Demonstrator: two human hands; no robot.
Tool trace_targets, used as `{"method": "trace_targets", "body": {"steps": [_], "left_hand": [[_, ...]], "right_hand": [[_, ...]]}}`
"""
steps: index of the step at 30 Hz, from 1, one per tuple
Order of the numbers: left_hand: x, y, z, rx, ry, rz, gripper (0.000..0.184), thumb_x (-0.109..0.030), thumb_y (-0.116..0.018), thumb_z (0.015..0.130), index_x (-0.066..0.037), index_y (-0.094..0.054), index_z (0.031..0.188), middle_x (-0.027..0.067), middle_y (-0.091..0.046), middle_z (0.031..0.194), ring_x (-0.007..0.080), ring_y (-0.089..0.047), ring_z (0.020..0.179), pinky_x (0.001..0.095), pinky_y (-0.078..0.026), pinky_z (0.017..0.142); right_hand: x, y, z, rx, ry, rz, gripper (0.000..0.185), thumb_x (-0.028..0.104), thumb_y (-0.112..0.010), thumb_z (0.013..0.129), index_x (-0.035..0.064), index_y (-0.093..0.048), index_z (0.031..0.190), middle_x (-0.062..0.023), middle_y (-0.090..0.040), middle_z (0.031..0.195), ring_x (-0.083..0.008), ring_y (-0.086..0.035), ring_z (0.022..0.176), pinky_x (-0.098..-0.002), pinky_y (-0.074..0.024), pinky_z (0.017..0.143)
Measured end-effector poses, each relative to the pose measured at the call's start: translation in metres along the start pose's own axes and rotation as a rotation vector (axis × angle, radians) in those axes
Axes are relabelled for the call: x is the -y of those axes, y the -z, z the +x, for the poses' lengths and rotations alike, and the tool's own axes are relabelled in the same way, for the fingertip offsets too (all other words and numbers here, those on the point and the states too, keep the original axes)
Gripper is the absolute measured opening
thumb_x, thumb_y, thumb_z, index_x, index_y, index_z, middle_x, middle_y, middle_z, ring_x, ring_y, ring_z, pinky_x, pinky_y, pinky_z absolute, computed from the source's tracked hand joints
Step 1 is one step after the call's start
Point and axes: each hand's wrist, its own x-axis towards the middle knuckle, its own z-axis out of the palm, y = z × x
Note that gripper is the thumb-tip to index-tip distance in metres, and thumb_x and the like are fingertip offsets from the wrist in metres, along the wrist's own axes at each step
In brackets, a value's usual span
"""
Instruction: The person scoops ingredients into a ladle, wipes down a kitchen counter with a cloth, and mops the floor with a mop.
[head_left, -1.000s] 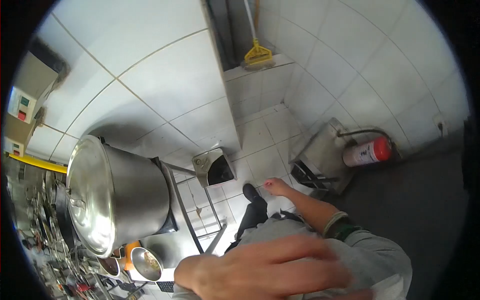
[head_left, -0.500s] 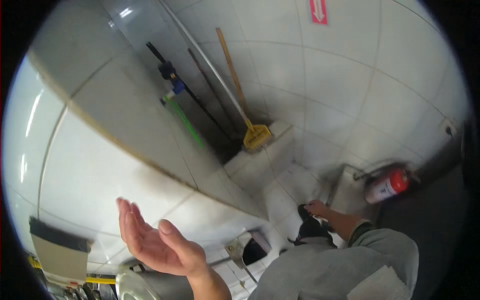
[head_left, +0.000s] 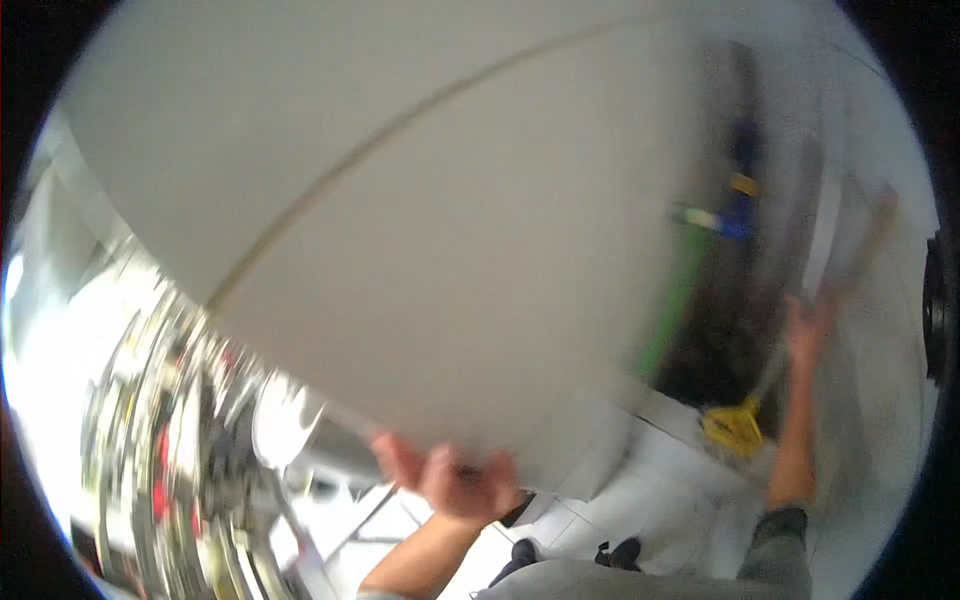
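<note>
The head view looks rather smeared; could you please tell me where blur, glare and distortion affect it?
In the head view, blur streaks the kitchen clutter at lower left and softens the right hand and pale pole, leaving any grip unclear; that view's far left is washed out white, and its tile seam appears bowed, likely by the wide lens.

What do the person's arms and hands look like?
The left hand and right hand wear no gloves. The left forearm and right forearm are bare too. The right sleeve is grey with a darker edge. It's too blurry to tell about rings.
</note>
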Motion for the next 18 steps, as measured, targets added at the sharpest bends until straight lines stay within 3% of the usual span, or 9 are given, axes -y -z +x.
{"method": "trace_targets", "body": {"steps": [2,4,5,7,8,10,16,18], "left_hand": [[-0.004,-0.009,-0.001,-0.112,-0.023,-0.028,0.058,-0.021,-0.065,0.085,-0.004,-0.041,0.134,0.031,-0.022,0.151,0.0455,-0.018,0.143,0.058,-0.017,0.114],[-0.012,-0.022,0.007,-0.22,0.018,-0.08,0.045,-0.014,-0.065,0.081,-0.005,-0.055,0.124,0.027,-0.031,0.148,0.0492,-0.024,0.14,0.0607,-0.022,0.113],[-0.013,-0.025,0.013,-0.251,0.029,-0.091,0.04,-0.011,-0.066,0.08,-0.006,-0.062,0.119,0.0249,-0.036,0.147,0.051,-0.027,0.139,0.062,-0.025,0.112],[-0.012,-0.023,0.02,-0.28,0.045,-0.076,0.035,-0.006,-0.065,0.077,-0.006,-0.07,0.111,0.0227,-0.042,0.145,0.0527,-0.032,0.137,0.0634,-0.028,0.111],[-0.01,-0.017,0.018,-0.253,0.062,-0.081,0.037,-0.006,-0.067,0.074,-0.006,-0.07,0.11,0.0197,-0.043,0.146,0.0517,-0.031,0.138,0.0639,-0.03,0.11],[-0.002,-0.006,0.022,-0.239,0.026,-0.044,0.036,-0.01,-0.07,0.073,-0.005,-0.07,0.109,0.0231,-0.041,0.145,0.0532,-0.029,0.138,0.0635,-0.029,0.11],[-0.005,-0.004,0.003,-0.054,0.074,-0.295,0.045,-0.015,-0.067,0.07,-0.005,-0.066,0.114,0.0204,-0.036,0.152,0.0498,-0.023,0.143,0.0631,-0.024,0.112],[-0.013,0.021,-0.032,0.042,0.26,-0.502,0.051,-0.008,-0.067,0.072,-0.006,-0.06,0.123,0.0242,-0.032,0.152,0.0472,-0.025,0.142,0.0579,-0.024,0.114]], "right_hand": [[-0.068,-0.089,0.098,-0.194,0.214,-0.057,0.085,0.059,-0.064,0.085,-0.0004,-0.042,0.142,-0.022,-0.044,0.144,-0.038,-0.044,0.132,-0.0463,-0.0364,0.109],[-0.141,-0.159,0.193,0.367,0.116,0.007,0.083,0.055,-0.062,0.089,0.0014,-0.035,0.147,-0.0215,-0.051,0.137,-0.0358,-0.046,0.131,-0.0498,-0.0363,0.107],[-0.147,-0.164,0.213,0.453,0.173,-0.15,0.08,0.054,-0.061,0.089,0.0024,-0.037,0.146,-0.021,-0.052,0.135,-0.0355,-0.047,0.129,-0.0493,-0.0371,0.106],[-0.135,-0.149,0.201,0.393,0.312,-0.388,0.074,0.052,-0.061,0.09,0.0042,-0.04,0.143,-0.02,-0.054,0.132,-0.0349,-0.049,0.125,-0.0481,-0.0388,0.104],[-0.124,-0.137,0.191,0.367,0.369,-0.466,0.071,0.05,-0.06,0.09,0.0052,-0.042,0.142,-0.0195,-0.055,0.131,-0.0346,-0.05,0.123,-0.0476,-0.0396,0.102],[-0.107,-0.111,0.175,0.312,0.469,-0.565,0.065,0.048,-0.06,0.091,0.0071,-0.045,0.139,-0.0185,-0.057,0.128,-0.034,-0.053,0.118,-0.0464,-0.0413,0.1],[-0.088,-0.059,0.123,0.142,0.776,-0.823,0.049,0.042,-0.058,0.093,0.0127,-0.055,0.132,-0.0156,-0.062,0.119,-0.0323,-0.06,0.106,-0.043,-0.0462,0.092],[-0.072,-0.035,0.086,0.048,0.936,-0.927,0.044,0.04,-0.058,0.094,0.0145,-0.059,0.13,-0.0146,-0.064,0.116,-0.0317,-0.062,0.101,-0.0419,-0.0479,0.09]]}}
